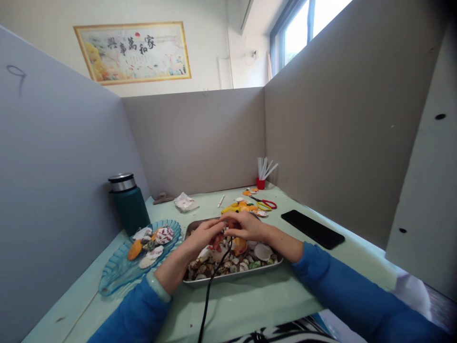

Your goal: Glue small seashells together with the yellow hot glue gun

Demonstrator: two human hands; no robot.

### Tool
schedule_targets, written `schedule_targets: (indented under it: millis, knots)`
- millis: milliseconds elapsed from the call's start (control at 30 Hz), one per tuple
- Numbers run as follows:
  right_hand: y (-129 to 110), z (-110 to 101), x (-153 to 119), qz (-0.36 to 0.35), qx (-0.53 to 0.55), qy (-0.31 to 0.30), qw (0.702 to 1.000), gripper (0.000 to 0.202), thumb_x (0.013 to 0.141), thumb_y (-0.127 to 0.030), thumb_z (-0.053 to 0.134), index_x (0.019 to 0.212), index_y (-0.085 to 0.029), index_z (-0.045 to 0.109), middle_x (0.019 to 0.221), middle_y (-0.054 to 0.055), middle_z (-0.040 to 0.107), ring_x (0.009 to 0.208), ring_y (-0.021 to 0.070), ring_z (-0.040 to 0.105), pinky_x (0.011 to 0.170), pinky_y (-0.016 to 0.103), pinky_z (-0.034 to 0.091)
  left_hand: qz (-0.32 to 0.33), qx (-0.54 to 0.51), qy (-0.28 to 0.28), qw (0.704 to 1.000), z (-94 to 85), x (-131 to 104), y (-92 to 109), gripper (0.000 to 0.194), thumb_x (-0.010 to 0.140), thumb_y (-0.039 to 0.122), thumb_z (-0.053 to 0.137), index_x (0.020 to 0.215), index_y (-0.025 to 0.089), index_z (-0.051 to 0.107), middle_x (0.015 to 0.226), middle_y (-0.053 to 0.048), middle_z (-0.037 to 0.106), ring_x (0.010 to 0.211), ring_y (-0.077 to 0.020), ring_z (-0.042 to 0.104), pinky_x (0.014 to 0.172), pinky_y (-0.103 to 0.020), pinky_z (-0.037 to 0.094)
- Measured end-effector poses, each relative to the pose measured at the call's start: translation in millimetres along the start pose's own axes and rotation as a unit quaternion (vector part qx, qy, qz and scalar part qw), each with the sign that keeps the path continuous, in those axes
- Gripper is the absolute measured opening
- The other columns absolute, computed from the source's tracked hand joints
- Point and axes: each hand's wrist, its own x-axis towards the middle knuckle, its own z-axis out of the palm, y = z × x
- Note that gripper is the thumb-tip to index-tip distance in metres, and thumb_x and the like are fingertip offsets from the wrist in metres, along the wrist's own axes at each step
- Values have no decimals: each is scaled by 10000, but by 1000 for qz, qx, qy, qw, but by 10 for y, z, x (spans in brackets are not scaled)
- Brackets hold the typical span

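Observation:
Above a metal tray full of small seashells, both hands meet with their fingertips close together. My left hand has its fingers curled inward, pinching something too small and shadowed to make out. My right hand arches over from the other side, its fingers bent towards the left fingertips, and what they hold is hidden. A black cord runs from the front of the table up to just below the hands. Larger white shells and an orange one lie in the tray beneath.
A blue leaf-shaped dish with shells is at left, near a green bottle. Behind the tray are a yellow object, scissors and crumpled tissue. A red cup holds white sticks. A black phone lies right. Partitions enclose the table.

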Motion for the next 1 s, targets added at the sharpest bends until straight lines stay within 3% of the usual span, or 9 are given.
schedule_targets:
  millis: [1000]
  knots:
    - [-22, -14, 5, -5, -20, -6, 1000, 339, 838, -318, 562, 1120, -133, 521, 604, -33, 542, 522, 90, 462, 533, 185, 350, -2, 33, 8, 999, 9, -8, 10, 403, 774, 502, 519, 894, 119, 549, 486, 46, 468, 423, -91, 452, 452, -216, 327]
